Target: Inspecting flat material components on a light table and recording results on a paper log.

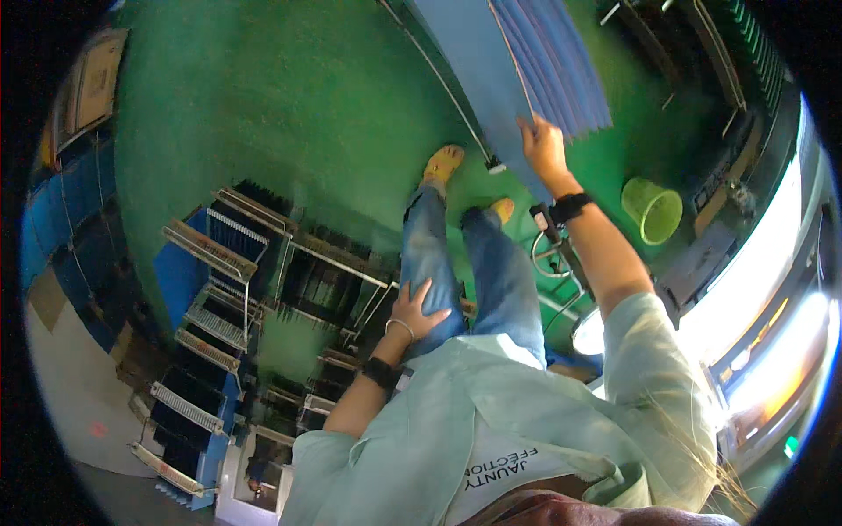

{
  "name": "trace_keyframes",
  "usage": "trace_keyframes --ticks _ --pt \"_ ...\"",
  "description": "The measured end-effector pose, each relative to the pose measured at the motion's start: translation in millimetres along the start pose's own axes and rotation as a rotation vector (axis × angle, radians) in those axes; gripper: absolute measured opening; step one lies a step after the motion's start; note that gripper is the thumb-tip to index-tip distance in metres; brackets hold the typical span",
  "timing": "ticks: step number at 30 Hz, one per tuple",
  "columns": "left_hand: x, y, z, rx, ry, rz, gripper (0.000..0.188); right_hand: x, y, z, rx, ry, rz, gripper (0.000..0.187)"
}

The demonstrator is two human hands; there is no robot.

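Observation:
My right hand reaches forward with its fingers closed at the near end of a thin pale rod or edge. This edge runs along a flat blue panel. Beside the panel, to the right, several blue sheets stand in close rows like pleats. Exactly what the fingertips pinch is partly hidden. My left hand rests on my left thigh, fingers spread and holding nothing. A metal rail with a dark end piece lies along the panel's left side.
Racks with slotted bars and dark sheets stand to the left. A yellow-green bucket sits on the green floor at the right. A round metal frame stands near my right leg. More racks are at the far right.

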State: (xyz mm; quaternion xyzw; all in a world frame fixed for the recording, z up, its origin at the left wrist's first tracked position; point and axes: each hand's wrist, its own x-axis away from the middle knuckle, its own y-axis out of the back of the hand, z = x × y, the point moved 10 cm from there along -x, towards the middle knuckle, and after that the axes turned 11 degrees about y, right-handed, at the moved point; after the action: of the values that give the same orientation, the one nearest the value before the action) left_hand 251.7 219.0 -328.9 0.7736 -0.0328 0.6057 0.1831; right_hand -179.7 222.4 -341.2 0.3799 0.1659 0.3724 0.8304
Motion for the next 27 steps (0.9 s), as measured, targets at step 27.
trace_keyframes --ticks 27 --pt "3 5 10 0.004 0.093 0.154 0.089 -36 -50 25 0.160 -0.003 0.127 0.021"
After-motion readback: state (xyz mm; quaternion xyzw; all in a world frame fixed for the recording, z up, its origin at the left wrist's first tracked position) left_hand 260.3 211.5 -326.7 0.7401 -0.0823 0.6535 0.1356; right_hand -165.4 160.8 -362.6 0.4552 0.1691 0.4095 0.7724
